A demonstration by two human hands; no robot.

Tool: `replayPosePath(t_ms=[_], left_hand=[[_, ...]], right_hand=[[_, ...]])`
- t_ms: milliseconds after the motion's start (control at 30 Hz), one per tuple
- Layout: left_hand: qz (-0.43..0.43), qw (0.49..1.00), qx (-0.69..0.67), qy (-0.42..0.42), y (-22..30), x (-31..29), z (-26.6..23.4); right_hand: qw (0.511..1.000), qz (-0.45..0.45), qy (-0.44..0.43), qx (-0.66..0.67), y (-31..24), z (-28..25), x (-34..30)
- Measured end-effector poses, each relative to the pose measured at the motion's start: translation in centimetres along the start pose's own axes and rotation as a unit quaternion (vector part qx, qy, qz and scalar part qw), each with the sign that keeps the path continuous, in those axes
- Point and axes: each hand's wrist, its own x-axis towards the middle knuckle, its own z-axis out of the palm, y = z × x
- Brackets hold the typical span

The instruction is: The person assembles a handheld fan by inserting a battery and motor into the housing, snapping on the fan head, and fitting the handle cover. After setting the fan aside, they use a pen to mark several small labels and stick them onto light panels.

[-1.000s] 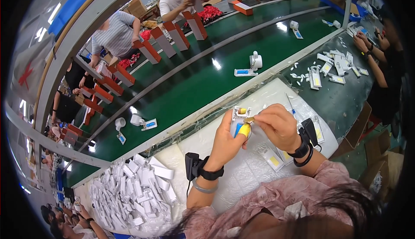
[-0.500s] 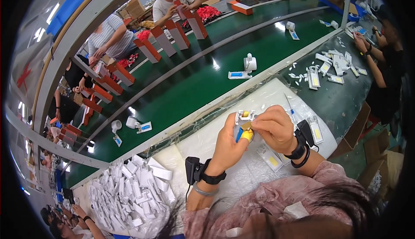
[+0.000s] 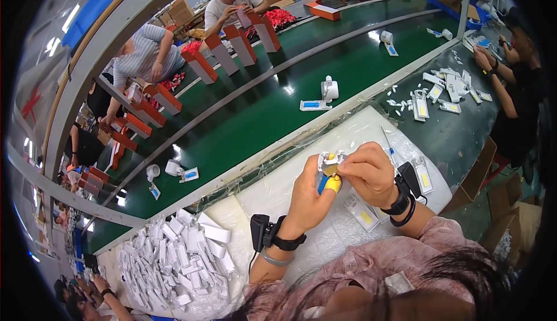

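Two bare hands at work over one white foam pad (image 3: 272, 205). The left hand (image 3: 306, 195), curled nearly closed, grips one white plastic housing (image 3: 332, 158) raised above the pad; its thumb tip wears one yellow cover (image 3: 333, 183). The right hand (image 3: 369, 173) has thumb and forefinger pinched together on one small brass-coloured piece (image 3: 330, 170) at the housing's near end. One blue-handled screwdriver (image 3: 391, 149) lies just beyond the right hand. Five white lamp heads (image 3: 329, 90), with blue-marked plates, rest on one green conveyor belt (image 3: 249, 129).

Two flat white panels (image 3: 362, 213) with yellow rectangles show plainly on the pad; a further one is mostly covered by the right wrist. The heap of white casings (image 3: 180, 260) overlaps too closely to count. The fingers conceal much of the housing; the brass-coloured piece's exact contact is hard to make out.
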Motion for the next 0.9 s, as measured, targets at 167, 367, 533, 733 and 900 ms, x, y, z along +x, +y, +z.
replayPosePath(t_ms=[167, 367, 533, 733, 900], left_hand=[[-0.023, 0.999, -0.037, 0.001, 0.8, 0.1, -0.1], [0.061, 0.998, 0.014, 0.009, -0.2, 0.2, 0.5], [0.074, 0.997, 0.022, 0.019, -0.2, 0.3, 0.8], [0.048, 0.998, -0.017, 0.026, -0.2, 0.2, 0.9], [0.057, 0.997, 0.013, 0.044, -0.4, 0.4, 0.7]], right_hand=[[1.0, 0.009, 0.009, -0.001, -0.1, -0.2, 0.1], [1.0, 0.019, -0.004, 0.006, 0.0, -0.3, 0.3], [1.0, 0.017, -0.003, 0.003, -0.1, -0.4, 0.3], [1.0, 0.017, -0.001, 0.007, -0.2, -0.2, 0.1], [1.0, 0.026, -0.002, 0.005, -0.4, 0.2, 0.2]])
